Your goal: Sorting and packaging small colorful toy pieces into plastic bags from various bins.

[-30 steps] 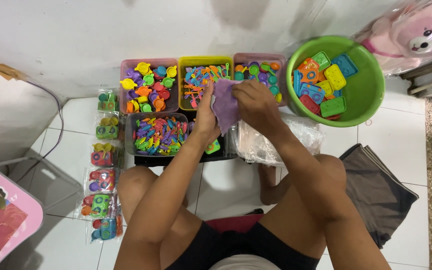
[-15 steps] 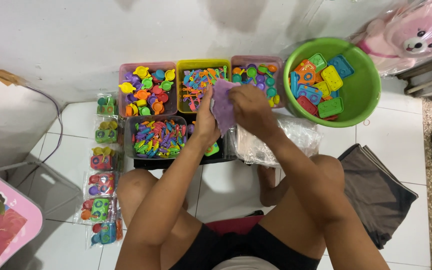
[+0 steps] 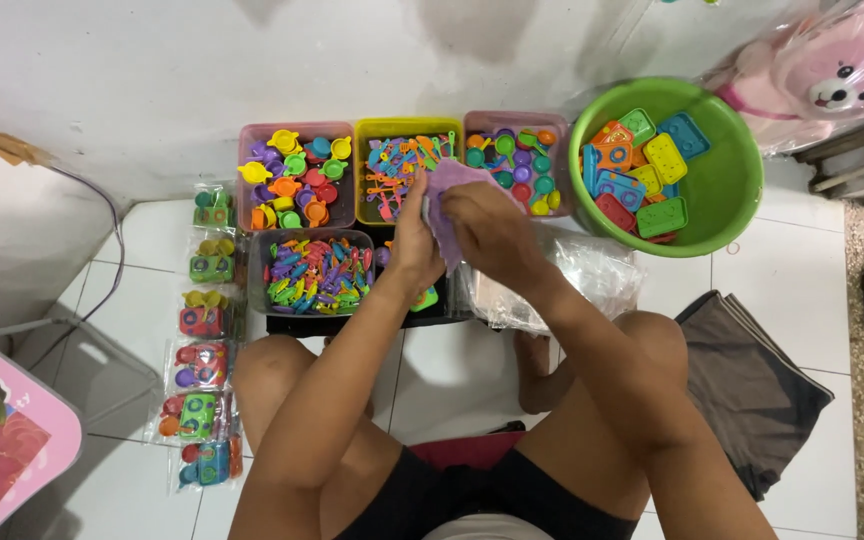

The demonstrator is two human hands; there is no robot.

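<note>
Both hands hold a purple toy piece [image 3: 449,205] above the bins, its long axis running near to far. The left hand [image 3: 414,245] grips its left edge; the right hand [image 3: 487,230] closes over its right side. Three bins [image 3: 407,128] line the far wall, a fourth [image 3: 257,265] sits nearer. One green basin [image 3: 727,215] stands right. Six bagged toy sets [image 3: 202,320] line the left.

trays [image 3: 295,150] behind hands | basin [image 3: 732,215] right | packets [image 3: 202,350] left
</note>
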